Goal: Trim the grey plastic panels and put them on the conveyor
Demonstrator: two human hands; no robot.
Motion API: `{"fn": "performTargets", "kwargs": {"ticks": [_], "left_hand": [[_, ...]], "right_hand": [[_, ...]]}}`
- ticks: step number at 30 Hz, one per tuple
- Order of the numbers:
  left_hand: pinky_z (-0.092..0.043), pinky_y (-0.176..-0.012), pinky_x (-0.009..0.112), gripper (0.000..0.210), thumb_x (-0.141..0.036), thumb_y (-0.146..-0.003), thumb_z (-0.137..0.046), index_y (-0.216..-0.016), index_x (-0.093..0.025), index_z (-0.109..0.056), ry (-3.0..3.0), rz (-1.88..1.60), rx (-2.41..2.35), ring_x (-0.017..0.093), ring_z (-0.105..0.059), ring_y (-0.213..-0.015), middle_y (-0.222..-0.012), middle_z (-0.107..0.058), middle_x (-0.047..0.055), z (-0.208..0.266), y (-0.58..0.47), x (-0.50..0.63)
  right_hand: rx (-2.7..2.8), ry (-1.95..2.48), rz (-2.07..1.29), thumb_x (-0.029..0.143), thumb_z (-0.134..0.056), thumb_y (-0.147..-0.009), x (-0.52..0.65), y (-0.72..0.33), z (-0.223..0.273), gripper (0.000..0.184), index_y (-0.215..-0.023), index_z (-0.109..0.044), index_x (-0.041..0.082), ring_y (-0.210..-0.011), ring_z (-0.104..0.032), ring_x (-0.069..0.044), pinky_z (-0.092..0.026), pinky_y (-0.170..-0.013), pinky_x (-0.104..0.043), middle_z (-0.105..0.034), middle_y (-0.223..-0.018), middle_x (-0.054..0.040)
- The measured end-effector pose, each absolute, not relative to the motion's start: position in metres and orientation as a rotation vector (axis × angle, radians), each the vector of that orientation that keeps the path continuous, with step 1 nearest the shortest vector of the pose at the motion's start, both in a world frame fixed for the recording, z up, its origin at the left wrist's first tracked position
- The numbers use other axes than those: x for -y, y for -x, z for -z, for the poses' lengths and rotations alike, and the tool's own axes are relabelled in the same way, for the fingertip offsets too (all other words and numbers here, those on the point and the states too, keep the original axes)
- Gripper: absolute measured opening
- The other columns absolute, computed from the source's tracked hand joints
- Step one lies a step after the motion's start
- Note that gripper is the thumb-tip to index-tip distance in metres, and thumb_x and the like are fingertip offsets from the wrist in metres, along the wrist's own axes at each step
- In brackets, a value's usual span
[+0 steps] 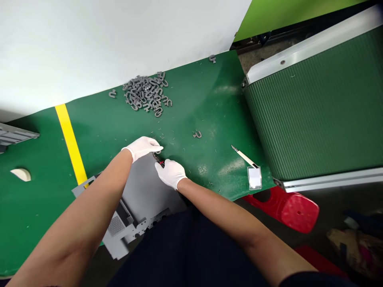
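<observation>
My left hand (141, 148), in a white glove, pinches a small grey U-shaped plastic piece (158, 151), mostly covered by the fingers. In my gloved right hand (171, 174) is a pair of red-handled nippers (160, 162), their jaws up against that piece. Below both hands lies a grey sheet-metal panel (139, 187) with cut-outs, partly hidden by my left arm. Further back on the green table is a pile of similar grey U-shaped pieces (146, 93). A single loose piece (197, 134) lies right of my hands, among thin curled trimmings.
A craft knife (243, 156) lies at the right beside a small clear box (254, 178). A green conveyor belt (317, 107) borders the table, with a red stool (299, 211) beneath. Yellow tape (71, 143) crosses the left side, near a cream-coloured curved object (21, 174).
</observation>
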State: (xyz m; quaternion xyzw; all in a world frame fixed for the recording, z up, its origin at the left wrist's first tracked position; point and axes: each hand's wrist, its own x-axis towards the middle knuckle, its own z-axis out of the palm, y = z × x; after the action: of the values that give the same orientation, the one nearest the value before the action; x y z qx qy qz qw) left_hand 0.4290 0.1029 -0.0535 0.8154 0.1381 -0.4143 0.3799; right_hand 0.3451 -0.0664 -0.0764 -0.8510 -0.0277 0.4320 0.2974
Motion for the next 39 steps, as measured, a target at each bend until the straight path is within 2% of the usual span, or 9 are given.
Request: {"fn": "performTargets", "kwargs": {"ticks": [5, 14, 26, 30, 36, 39], "left_hand": [[-0.048, -0.081, 0.035, 0.032, -0.055, -0.067, -0.081, -0.076, -0.024, -0.079, -2.073, 1.049, -0.360, 0.023, -0.066, -0.084, -0.088, -0.079, 0.003, 0.055, -0.429, -0.103], [-0.048, -0.079, 0.034, 0.029, -0.054, -0.070, -0.081, -0.077, -0.026, -0.080, -2.062, 1.035, -0.342, 0.022, -0.066, -0.083, -0.088, -0.080, 0.003, 0.064, -0.427, -0.108], [-0.049, -0.079, 0.036, 0.029, -0.054, -0.069, -0.081, -0.076, -0.026, -0.080, -2.046, 1.036, -0.350, 0.023, -0.067, -0.083, -0.089, -0.080, 0.004, 0.066, -0.428, -0.107], [-0.051, -0.081, 0.037, 0.031, -0.055, -0.067, -0.081, -0.076, -0.025, -0.081, -2.036, 1.030, -0.362, 0.024, -0.068, -0.085, -0.090, -0.080, 0.005, 0.068, -0.427, -0.108], [-0.051, -0.082, 0.036, 0.031, -0.056, -0.066, -0.082, -0.077, -0.026, -0.081, -2.033, 1.048, -0.368, 0.024, -0.069, -0.088, -0.091, -0.081, 0.004, 0.068, -0.428, -0.108], [-0.052, -0.084, 0.036, 0.030, -0.054, -0.067, -0.082, -0.078, -0.026, -0.080, -2.022, 1.056, -0.374, 0.024, -0.070, -0.088, -0.092, -0.081, 0.004, 0.068, -0.428, -0.108]], "right_hand": [[0.133, 2.277, -1.128, 0.063, -0.036, -0.102, 0.067, -0.350, 0.081, 0.058, -0.107, -0.070, 0.016, -0.101, -0.074, -0.033, -0.056, -0.090, -0.044, -0.077, -0.103, -0.0177], [0.205, 2.336, -1.080, 0.070, -0.030, -0.102, 0.068, -0.352, 0.094, 0.068, -0.107, -0.069, 0.015, -0.099, -0.074, -0.031, -0.055, -0.090, -0.042, -0.077, -0.103, -0.0175], [0.251, 2.367, -1.088, 0.065, -0.028, -0.105, 0.067, -0.351, 0.098, 0.067, -0.107, -0.071, 0.013, -0.099, -0.075, -0.033, -0.054, -0.090, -0.044, -0.077, -0.098, -0.0199], [0.237, 2.323, -1.124, 0.071, -0.022, -0.103, 0.070, -0.354, 0.096, 0.075, -0.104, -0.071, 0.014, -0.098, -0.074, -0.031, -0.053, -0.089, -0.041, -0.077, -0.100, -0.0176], [0.225, 2.282, -1.128, 0.083, -0.009, -0.095, 0.069, -0.360, 0.092, 0.097, -0.106, -0.070, 0.009, -0.098, -0.071, -0.029, -0.051, -0.090, -0.040, -0.077, -0.102, -0.0179], [0.219, 2.269, -1.129, 0.086, -0.007, -0.092, 0.066, -0.362, 0.092, 0.100, -0.106, -0.070, 0.009, -0.096, -0.071, -0.028, -0.050, -0.089, -0.039, -0.077, -0.102, -0.0180]]}}
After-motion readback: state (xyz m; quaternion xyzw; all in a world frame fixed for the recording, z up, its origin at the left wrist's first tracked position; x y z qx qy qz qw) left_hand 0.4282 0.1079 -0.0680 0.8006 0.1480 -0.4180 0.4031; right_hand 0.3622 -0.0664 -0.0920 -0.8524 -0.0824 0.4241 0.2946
